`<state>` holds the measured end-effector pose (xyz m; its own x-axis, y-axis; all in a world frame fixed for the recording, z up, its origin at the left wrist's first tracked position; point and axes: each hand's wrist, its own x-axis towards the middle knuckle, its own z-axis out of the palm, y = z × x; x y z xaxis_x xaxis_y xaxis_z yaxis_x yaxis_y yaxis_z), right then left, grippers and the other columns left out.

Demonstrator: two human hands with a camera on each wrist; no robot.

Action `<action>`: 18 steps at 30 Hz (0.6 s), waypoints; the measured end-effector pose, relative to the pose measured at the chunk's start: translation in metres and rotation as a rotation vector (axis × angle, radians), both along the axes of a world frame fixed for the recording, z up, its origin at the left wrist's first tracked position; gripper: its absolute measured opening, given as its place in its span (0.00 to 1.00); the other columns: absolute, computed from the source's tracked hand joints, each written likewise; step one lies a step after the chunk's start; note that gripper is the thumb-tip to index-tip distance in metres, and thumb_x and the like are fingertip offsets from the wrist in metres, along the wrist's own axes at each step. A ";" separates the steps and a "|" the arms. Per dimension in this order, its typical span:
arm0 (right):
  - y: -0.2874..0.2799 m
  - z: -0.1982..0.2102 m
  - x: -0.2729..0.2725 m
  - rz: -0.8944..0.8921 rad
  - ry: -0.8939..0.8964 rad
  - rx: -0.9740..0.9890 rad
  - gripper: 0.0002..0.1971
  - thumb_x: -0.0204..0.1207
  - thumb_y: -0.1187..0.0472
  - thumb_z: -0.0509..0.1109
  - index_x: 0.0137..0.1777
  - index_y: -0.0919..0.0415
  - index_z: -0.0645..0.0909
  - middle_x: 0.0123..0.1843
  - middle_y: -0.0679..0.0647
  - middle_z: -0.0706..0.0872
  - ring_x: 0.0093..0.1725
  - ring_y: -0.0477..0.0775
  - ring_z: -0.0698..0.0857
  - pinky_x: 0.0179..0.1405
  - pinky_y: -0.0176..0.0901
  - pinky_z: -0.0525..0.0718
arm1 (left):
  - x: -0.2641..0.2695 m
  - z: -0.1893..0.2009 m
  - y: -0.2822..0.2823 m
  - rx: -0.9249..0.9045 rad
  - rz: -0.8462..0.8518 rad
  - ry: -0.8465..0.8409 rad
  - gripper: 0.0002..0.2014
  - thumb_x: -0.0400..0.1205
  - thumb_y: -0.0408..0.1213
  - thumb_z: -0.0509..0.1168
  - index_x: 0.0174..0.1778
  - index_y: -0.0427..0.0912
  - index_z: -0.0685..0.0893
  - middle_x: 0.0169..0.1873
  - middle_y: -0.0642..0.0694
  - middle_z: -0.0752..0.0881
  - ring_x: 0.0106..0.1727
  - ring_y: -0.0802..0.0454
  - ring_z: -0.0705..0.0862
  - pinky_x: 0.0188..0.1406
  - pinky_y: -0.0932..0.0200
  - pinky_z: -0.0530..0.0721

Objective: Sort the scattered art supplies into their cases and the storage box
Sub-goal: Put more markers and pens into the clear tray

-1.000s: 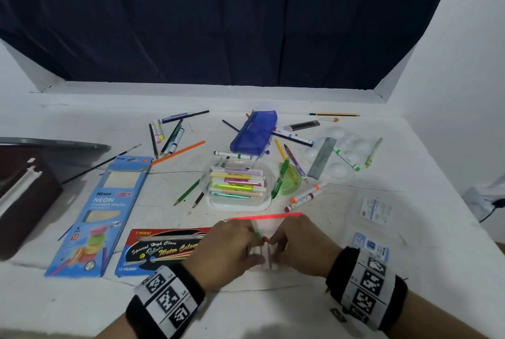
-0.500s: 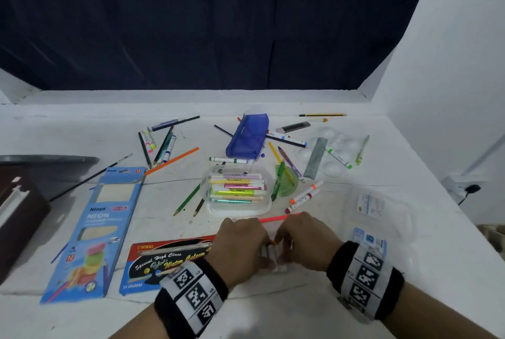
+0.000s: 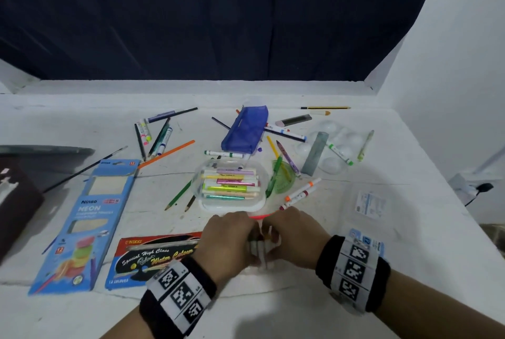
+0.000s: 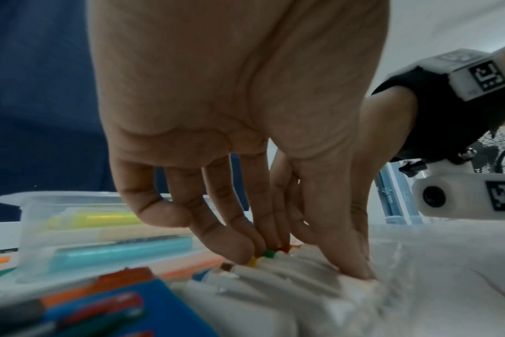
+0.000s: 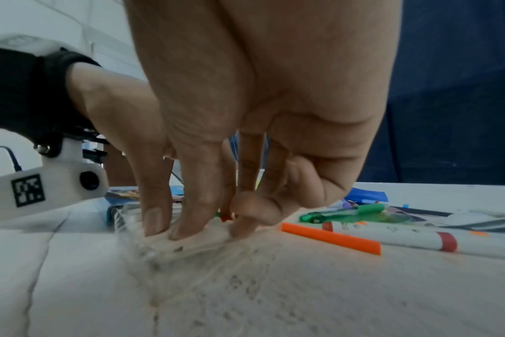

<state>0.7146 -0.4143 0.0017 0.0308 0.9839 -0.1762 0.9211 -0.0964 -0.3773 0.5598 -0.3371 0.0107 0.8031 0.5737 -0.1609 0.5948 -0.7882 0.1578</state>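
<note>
We press both hands, left hand point(image 3: 228, 240) and right hand point(image 3: 296, 239), fingertips down on the tube tray point(image 4: 289, 280) at the table's point(image 3: 273, 311) near edge, pinching the tube caps, likely to seat them.

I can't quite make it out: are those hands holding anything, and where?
Both the left hand and right hand press fingertips on a clear sleeve of white markers, near its coloured-cap end.
</note>
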 end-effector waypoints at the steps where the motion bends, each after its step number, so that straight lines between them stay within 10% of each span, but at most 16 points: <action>1: 0.000 0.002 0.005 0.001 0.037 0.014 0.18 0.67 0.48 0.80 0.54 0.50 0.83 0.52 0.49 0.87 0.53 0.53 0.84 0.52 0.46 0.82 | 0.000 0.001 0.000 -0.032 0.019 -0.012 0.24 0.68 0.56 0.79 0.58 0.56 0.87 0.53 0.54 0.86 0.55 0.50 0.85 0.48 0.57 0.76; 10: -0.003 0.039 0.121 -0.162 0.321 0.330 0.02 0.72 0.57 0.76 0.42 0.49 0.85 0.30 0.44 0.84 0.32 0.42 0.84 0.34 0.25 0.75 | 0.041 0.009 -0.009 -0.334 0.166 -0.522 0.02 0.83 0.48 0.70 0.47 0.56 0.85 0.40 0.58 0.87 0.43 0.59 0.85 0.39 0.62 0.83; 18: 0.068 0.033 0.267 -0.192 0.067 0.307 0.06 0.74 0.60 0.70 0.50 0.54 0.85 0.38 0.46 0.85 0.40 0.53 0.84 0.45 0.45 0.83 | 0.127 0.008 0.000 -0.386 0.190 -0.620 0.11 0.85 0.51 0.62 0.62 0.62 0.82 0.59 0.67 0.84 0.60 0.70 0.82 0.60 0.66 0.80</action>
<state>0.9813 -0.3462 0.0352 0.2182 0.9687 0.1182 0.8695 -0.1379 -0.4743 0.6872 -0.3367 0.0189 0.7049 0.7058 0.0708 0.4268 -0.5017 0.7524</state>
